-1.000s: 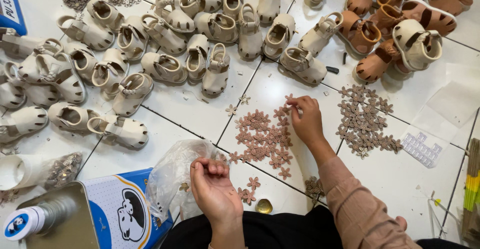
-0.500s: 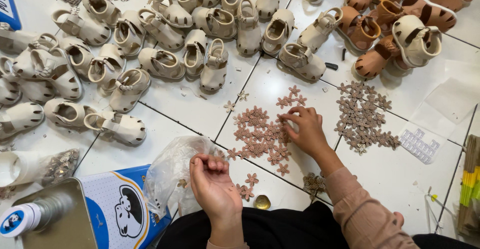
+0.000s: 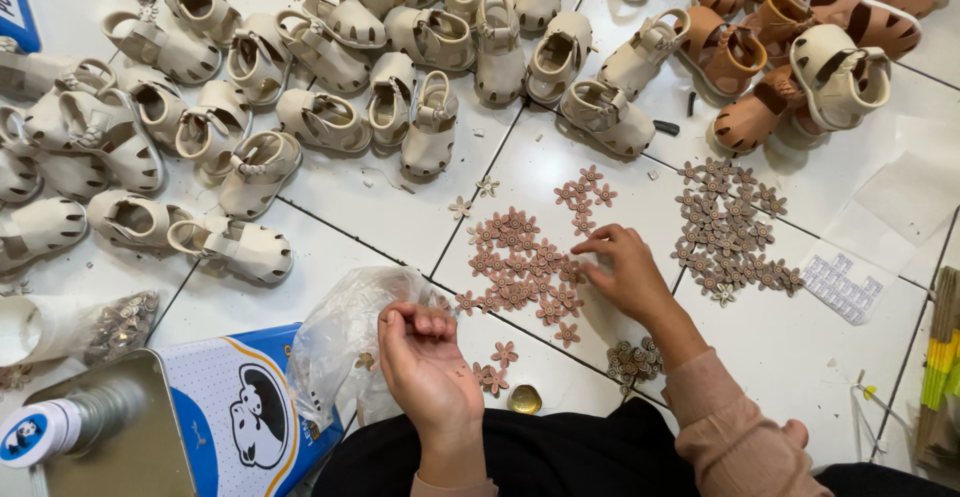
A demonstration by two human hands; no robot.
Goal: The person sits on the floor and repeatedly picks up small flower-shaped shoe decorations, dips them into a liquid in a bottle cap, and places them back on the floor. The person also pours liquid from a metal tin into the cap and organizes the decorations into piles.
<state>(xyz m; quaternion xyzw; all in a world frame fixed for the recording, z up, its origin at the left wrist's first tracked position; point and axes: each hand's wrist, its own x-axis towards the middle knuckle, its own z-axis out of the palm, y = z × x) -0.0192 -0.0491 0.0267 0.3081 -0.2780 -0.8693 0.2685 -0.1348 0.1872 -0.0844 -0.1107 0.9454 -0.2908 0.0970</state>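
Note:
My right hand (image 3: 625, 272) reaches over the white tiled floor, fingertips touching a pile of small brown flower-shaped pieces (image 3: 520, 262). My left hand (image 3: 425, 357) is held palm up near my lap, fingers curled around something small that I cannot make out, next to a clear plastic bag (image 3: 345, 342). A second pile of flower pieces (image 3: 725, 232) lies to the right of my right hand. Several cream baby sandals (image 3: 320, 67) cover the floor beyond the piles.
Brown baby sandals (image 3: 760, 47) sit at the top right. A blue and white tin (image 3: 230, 407) with an open metal lid (image 3: 110, 427) stands at the lower left. A small clear tray (image 3: 840, 287) and coloured strips (image 3: 940, 367) lie at the right.
My right hand has drawn back from the far edge of the flower pile toward its near right side. My left hand has stayed near my lap.

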